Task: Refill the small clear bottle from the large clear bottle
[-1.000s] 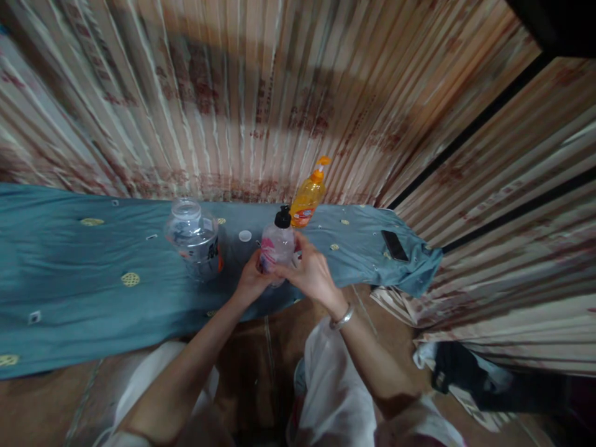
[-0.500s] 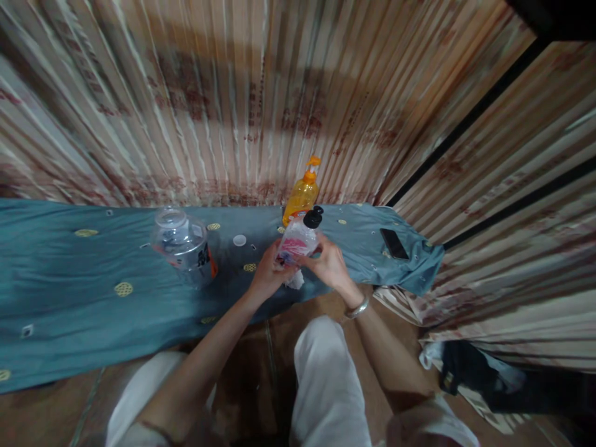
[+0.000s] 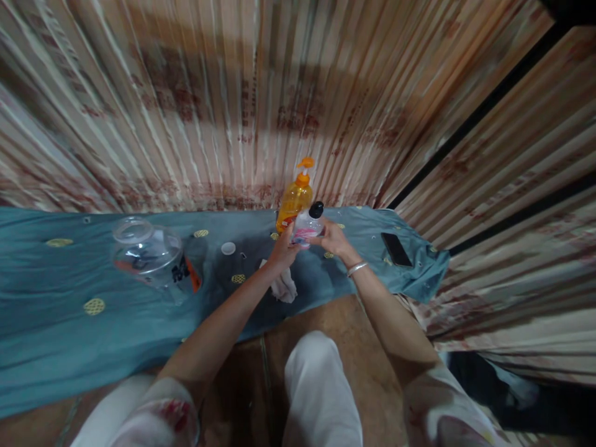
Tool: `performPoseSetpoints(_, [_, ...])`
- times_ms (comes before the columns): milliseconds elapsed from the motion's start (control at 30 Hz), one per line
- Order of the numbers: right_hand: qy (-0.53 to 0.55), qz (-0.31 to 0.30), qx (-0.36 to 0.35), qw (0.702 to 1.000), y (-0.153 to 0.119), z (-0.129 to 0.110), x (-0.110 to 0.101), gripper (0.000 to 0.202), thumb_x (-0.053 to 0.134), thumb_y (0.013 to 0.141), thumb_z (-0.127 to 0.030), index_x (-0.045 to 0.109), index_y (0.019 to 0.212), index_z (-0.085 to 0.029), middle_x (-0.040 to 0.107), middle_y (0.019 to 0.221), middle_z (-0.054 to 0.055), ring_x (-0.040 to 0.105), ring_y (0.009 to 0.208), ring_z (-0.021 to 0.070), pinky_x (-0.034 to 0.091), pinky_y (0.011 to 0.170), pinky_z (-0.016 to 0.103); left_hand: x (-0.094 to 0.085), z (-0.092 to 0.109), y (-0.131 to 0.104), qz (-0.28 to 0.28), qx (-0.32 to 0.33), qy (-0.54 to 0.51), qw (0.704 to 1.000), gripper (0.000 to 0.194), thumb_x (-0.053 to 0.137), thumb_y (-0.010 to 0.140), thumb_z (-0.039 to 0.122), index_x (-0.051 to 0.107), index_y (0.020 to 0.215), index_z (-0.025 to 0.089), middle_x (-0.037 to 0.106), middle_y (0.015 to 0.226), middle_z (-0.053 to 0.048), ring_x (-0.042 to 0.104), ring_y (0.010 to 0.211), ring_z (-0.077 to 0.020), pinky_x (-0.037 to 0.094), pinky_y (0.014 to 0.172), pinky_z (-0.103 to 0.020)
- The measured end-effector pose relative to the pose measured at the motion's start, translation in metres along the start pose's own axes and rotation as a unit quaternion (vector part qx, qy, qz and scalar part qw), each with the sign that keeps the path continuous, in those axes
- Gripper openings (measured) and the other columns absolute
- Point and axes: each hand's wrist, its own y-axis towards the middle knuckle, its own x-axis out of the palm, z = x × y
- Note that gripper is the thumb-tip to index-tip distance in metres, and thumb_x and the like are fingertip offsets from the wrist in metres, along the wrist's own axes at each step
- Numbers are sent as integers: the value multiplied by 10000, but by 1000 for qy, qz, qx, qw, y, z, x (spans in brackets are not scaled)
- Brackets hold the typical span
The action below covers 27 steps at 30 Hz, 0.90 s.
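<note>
Between both hands is a clear bottle (image 3: 307, 227) with a pink label and a black pump or flip top, tilted slightly to the right. My left hand (image 3: 283, 249) grips its lower left side. On its right side, my right hand (image 3: 336, 241) has thumb and fingers closed around it. Just behind stands an orange-yellow pump bottle (image 3: 294, 202), partly covered by the held bottle. A crumpled whitish cloth or tissue (image 3: 284, 287) lies on the blue-green cloth (image 3: 316, 292) below my left forearm.
A large clear plastic jar (image 3: 151, 251) with a black and orange label stands at the left. Near the middle lies a small white round lid (image 3: 228, 248). A black phone (image 3: 396, 249) rests at the right. Pleated curtains (image 3: 209, 112) hang behind, with a dark pole (image 3: 475, 118) at the right.
The held bottle has moved slightly right and away from me, and stands more upright. More of the crumpled cloth now shows. The view has shifted a little.
</note>
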Motion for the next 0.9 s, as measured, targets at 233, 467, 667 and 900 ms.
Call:
performPoseSetpoints(233, [-11, -50, -4, 999, 27, 26, 1, 338, 779, 595, -242, 667, 900, -150, 687, 794, -14, 620, 729, 167, 509, 739, 286, 12, -21, 16, 37, -13, 45, 998, 403, 598, 909, 343, 556, 1267, 163, 561, 1299, -133, 588, 1123, -267, 522, 923, -494])
performPoseSetpoints(467, [-37, -77, 8, 996, 40, 35, 2, 320, 758, 591, -206, 656, 890, -152, 677, 824, -18, 605, 730, 152, 499, 725, 267, 17, -31, 19, 54, -7, 54, 997, 410, 599, 909, 346, 553, 1273, 163, 559, 1301, -133, 587, 1126, -269, 521, 924, -497])
performPoseSetpoints(667, [-76, -76, 34, 994, 40, 32, -2, 330, 784, 616, -250, 662, 902, -140, 690, 801, 3, 608, 711, 162, 488, 700, 266, 18, -36, 21, 63, -14, 55, 996, 410, 600, 908, 346, 554, 1270, 161, 561, 1297, -133, 587, 1124, -270, 521, 923, -497])
performPoseSetpoints(900, [-98, -86, 47, 990, 36, 19, 4, 167, 759, 663, -219, 680, 792, -147, 688, 762, -8, 625, 723, 163, 470, 686, 245, 13, -33, 23, 55, -19, 60, 997, 410, 599, 909, 346, 553, 1272, 163, 559, 1302, -133, 585, 1129, -270, 519, 928, -499])
